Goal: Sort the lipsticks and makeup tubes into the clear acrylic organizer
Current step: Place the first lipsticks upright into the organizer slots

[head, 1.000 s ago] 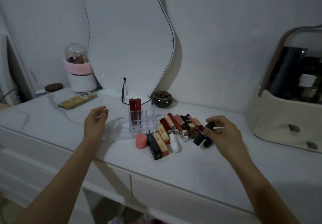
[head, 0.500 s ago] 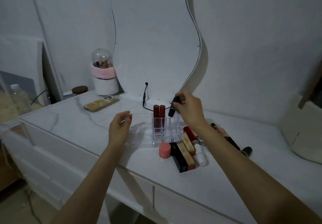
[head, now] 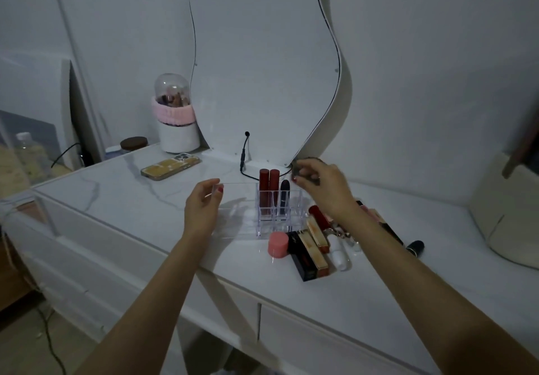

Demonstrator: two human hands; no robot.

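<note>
Nearest on the white table (head: 335, 296), loose lipsticks (head: 310, 250) lie in a heap by a pink cap (head: 278, 244), with a dark tube (head: 415, 247) off to the right. The left hand (head: 202, 209) holds the clear acrylic organizer (head: 248, 208) at its left edge with thumb and fingers. Two red tubes (head: 269, 192) and a dark lipstick (head: 283, 196) stand in its back compartments. The right hand (head: 319, 186) hovers above, loosely curled, holding nothing. Beyond lie a phone (head: 170, 166) and the mirror (head: 262, 68).

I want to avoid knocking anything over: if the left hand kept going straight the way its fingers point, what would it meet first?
Probably the organizer wall, which the left hand already touches; beyond that, the two red tubes. Depth is uncertain.
</note>
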